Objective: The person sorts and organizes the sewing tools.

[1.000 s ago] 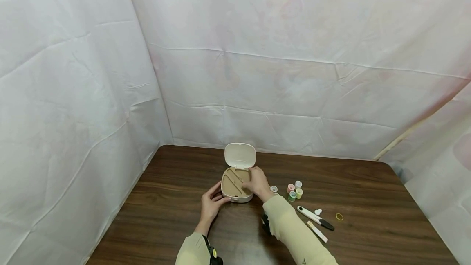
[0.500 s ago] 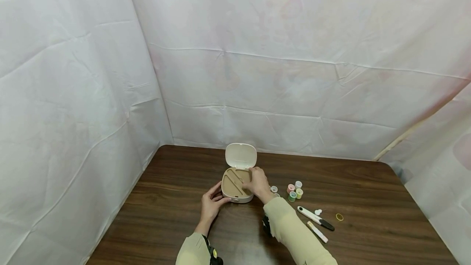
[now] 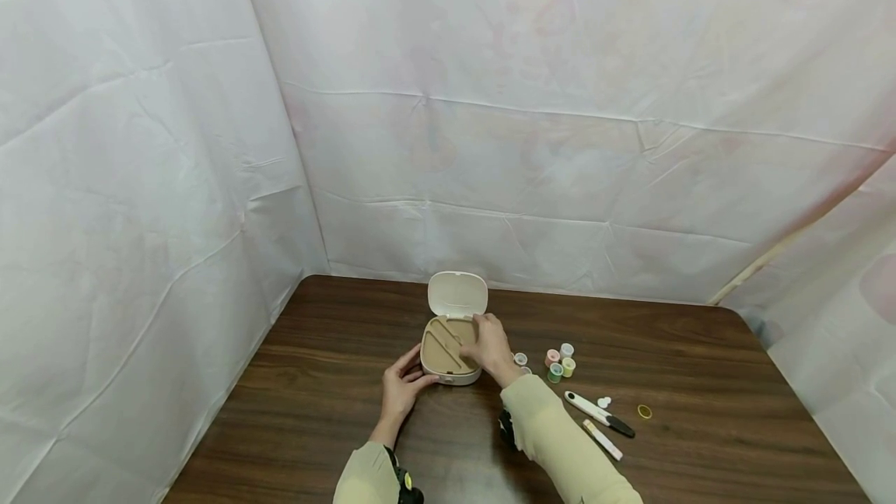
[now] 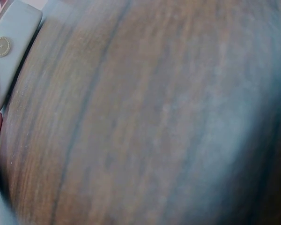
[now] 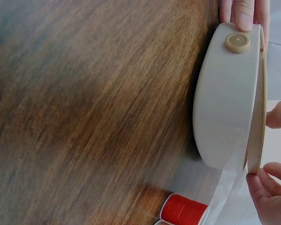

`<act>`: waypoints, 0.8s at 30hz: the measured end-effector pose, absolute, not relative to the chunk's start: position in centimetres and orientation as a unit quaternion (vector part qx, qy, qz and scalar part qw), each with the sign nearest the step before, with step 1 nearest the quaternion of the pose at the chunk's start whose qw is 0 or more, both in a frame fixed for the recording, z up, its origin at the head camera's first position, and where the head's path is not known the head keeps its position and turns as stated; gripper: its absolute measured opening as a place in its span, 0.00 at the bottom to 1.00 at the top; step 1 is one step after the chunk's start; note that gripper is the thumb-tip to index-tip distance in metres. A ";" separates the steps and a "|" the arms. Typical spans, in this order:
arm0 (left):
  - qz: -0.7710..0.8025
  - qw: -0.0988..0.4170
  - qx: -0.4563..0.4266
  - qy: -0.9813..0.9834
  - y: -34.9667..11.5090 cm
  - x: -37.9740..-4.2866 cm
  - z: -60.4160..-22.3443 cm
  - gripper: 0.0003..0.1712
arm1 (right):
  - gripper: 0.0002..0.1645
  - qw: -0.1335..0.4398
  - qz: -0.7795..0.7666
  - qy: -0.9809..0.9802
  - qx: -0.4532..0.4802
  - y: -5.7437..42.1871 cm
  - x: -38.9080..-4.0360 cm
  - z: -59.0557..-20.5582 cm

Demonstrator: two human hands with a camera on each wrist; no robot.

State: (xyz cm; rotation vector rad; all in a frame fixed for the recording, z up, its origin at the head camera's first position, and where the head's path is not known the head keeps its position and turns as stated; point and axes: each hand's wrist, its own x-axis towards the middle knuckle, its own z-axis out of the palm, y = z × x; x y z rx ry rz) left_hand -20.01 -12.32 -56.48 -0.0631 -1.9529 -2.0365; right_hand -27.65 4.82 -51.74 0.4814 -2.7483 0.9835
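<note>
A white sewing box (image 3: pixel 448 379) stands open on the brown table, its lid (image 3: pixel 458 293) upright at the back. Inside is a tan tray insert (image 3: pixel 448 348) with slanted grooves. My left hand (image 3: pixel 401 391) holds the box at its front left, thumb at the front and fingers along the side. With thumb and fingers, my right hand (image 3: pixel 491 347) grips the tray's right edge. In the right wrist view the tray (image 5: pixel 256 150) tilts, its edge raised off the rim at that side. A button-shaped clasp (image 5: pixel 237 42) sits on the box front.
Just right of my right hand stand thread spools, one red (image 5: pixel 184 209). Another group of several spools (image 3: pixel 560 362) lies further right. Nearer are a white tool with a black end (image 3: pixel 598 413), a pale stick (image 3: pixel 602 439), small white pieces (image 3: pixel 604 403) and a yellow ring (image 3: pixel 644 411).
My right hand's fingertips have risen very slightly at the tray's edge. The left hand and the box have hardly moved.
</note>
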 end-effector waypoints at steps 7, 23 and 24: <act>-0.711 0.161 -0.021 -0.685 -12.2 -20.1 -56.5 0.36 | 0.40 0.104 0.349 -0.920 0.145 5.4 -27.6 -51.7; -0.709 0.162 -0.043 -0.685 -12.2 -20.4 -56.9 0.36 | 0.37 0.142 0.402 -0.897 0.119 7.2 -26.2 -51.2; -0.707 0.163 -0.044 -0.687 -12.2 -20.4 -57.0 0.36 | 0.37 0.139 0.406 -0.896 0.115 7.2 -26.0 -51.1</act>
